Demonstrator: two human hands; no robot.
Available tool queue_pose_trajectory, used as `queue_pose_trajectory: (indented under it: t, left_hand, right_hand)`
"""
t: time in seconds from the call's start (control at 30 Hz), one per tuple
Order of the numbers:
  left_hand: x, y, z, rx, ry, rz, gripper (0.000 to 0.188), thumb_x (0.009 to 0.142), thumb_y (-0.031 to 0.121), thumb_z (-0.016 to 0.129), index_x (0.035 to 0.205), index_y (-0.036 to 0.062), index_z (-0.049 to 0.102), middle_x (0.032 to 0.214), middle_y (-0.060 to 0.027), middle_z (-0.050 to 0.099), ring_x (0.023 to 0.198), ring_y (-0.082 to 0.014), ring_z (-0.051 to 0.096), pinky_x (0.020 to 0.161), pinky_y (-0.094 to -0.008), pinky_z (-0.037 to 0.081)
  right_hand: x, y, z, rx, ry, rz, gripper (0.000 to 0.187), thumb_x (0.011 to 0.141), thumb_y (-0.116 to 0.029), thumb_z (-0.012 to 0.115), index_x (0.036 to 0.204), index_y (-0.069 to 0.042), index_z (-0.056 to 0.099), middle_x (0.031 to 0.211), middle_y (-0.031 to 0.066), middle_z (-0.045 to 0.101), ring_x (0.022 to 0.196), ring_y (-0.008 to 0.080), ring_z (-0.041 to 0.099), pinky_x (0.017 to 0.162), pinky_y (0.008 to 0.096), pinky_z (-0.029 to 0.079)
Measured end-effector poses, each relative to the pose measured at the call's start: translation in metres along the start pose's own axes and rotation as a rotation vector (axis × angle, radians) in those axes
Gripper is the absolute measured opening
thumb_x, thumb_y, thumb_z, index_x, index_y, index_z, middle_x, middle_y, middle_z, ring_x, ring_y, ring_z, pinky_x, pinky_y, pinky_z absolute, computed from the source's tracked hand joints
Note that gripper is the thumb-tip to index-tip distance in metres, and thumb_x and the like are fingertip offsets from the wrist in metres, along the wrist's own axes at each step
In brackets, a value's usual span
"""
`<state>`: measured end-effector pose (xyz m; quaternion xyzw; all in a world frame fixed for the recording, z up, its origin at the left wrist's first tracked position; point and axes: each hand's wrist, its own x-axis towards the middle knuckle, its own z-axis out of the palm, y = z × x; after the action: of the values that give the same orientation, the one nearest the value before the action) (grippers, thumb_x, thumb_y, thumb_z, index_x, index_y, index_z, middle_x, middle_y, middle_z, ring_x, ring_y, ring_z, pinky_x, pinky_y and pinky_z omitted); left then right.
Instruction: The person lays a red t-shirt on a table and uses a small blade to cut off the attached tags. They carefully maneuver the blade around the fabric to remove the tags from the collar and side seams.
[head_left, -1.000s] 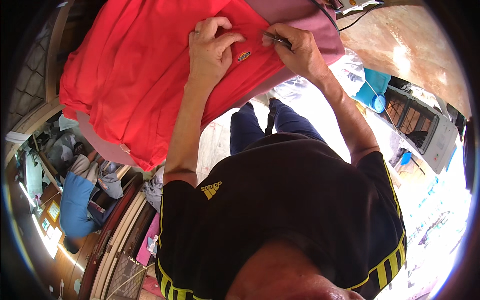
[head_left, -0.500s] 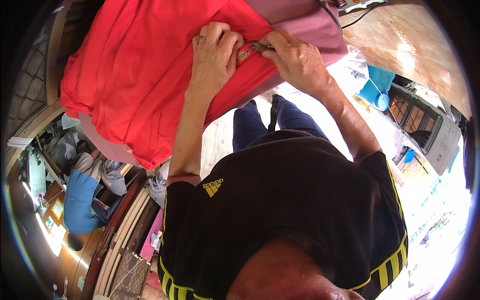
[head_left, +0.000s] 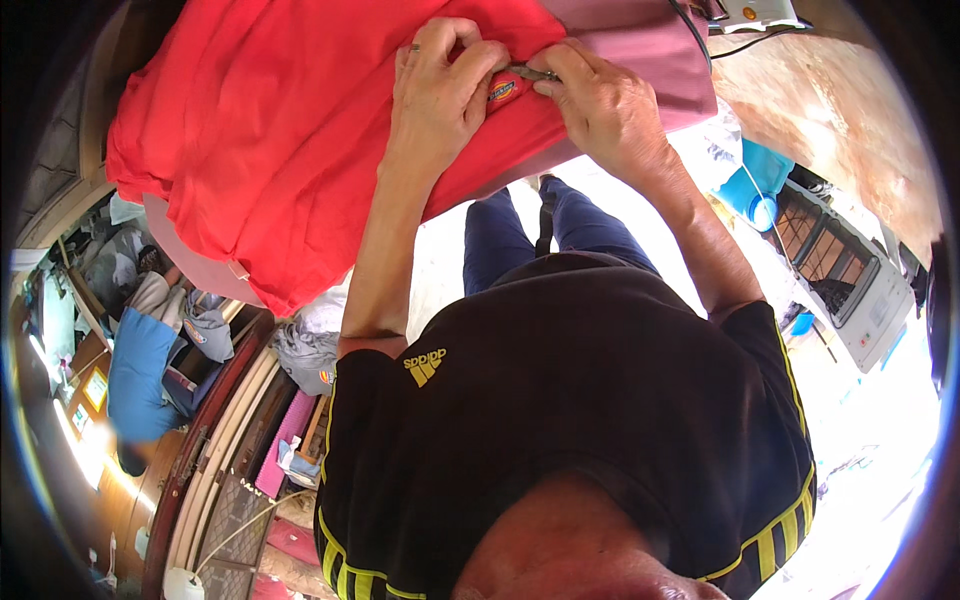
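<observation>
A red garment (head_left: pixel 270 130) lies bunched over the mauve-covered table (head_left: pixel 660 65). On its cloth is a small colourful label patch (head_left: pixel 502 92). My left hand (head_left: pixel 440 90) is closed, its thumb and fingers pinching the red cloth just left of the patch. My right hand (head_left: pixel 612 115) grips small dark metal thread snips (head_left: pixel 530 72). Their tip points left along the patch's upper edge, close to my left fingertips. Whether the blades touch thread is too small to tell.
A cable and a pale machine part (head_left: pixel 755 15) sit at the far right of the table. Right of me stand a blue container (head_left: pixel 755 180) and a grey-framed appliance (head_left: pixel 845 280). At lower left, a person in blue (head_left: pixel 145 370) is near wooden furniture and grey cloth items (head_left: pixel 305 350).
Both hands have shifted slightly away from me. The snips' tip has moved from the patch's right side to its upper edge, nearer my left fingers. The whole view has shifted a little.
</observation>
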<state>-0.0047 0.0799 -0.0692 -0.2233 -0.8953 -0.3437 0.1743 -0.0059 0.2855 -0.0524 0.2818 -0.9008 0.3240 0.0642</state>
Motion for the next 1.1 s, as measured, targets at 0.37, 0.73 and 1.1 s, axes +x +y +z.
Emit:
queue_pose_trajectory:
  t: [0.37,0.73,1.1]
  left_hand:
    - [-0.097,0.059,-0.125,-0.366,-0.798,-0.515,0.008,0.086,0.0,0.065,0.094,0.0015,0.067,0.086,-0.0142,0.066,0.075,-0.0309,0.067,0.065,-0.0379,0.052]
    - [-0.02,0.049,-0.02,-0.246,-0.127,-0.39,0.024,0.082,-0.006,0.07,0.104,0.0026,0.073,0.089,-0.0092,0.065,0.074,-0.0198,0.066,0.068,-0.0306,0.053]
    - [-0.032,0.031,0.001,-0.098,0.018,-0.229,0.012,0.085,0.0,0.072,0.095,0.0041,0.071,0.086,-0.0098,0.066,0.074,-0.0229,0.067,0.067,-0.0305,0.053]
  right_hand:
    - [-0.015,0.033,-0.02,0.234,-0.229,-0.146,0.023,0.083,-0.003,0.071,0.105,-0.005,0.068,0.103,0.0048,0.067,0.086,0.0235,0.071,0.076,0.0376,0.06]
    - [-0.026,0.03,-0.022,0.103,-0.162,-0.248,0.016,0.081,-0.005,0.073,0.096,-0.004,0.067,0.097,0.0038,0.068,0.078,0.0232,0.072,0.068,0.0337,0.061]
    - [-0.025,0.019,-0.023,0.438,-0.241,0.07,0.018,0.096,-0.017,0.066,0.108,-0.005,0.061,0.088,0.016,0.07,0.078,0.0306,0.072,0.071,0.039,0.059]
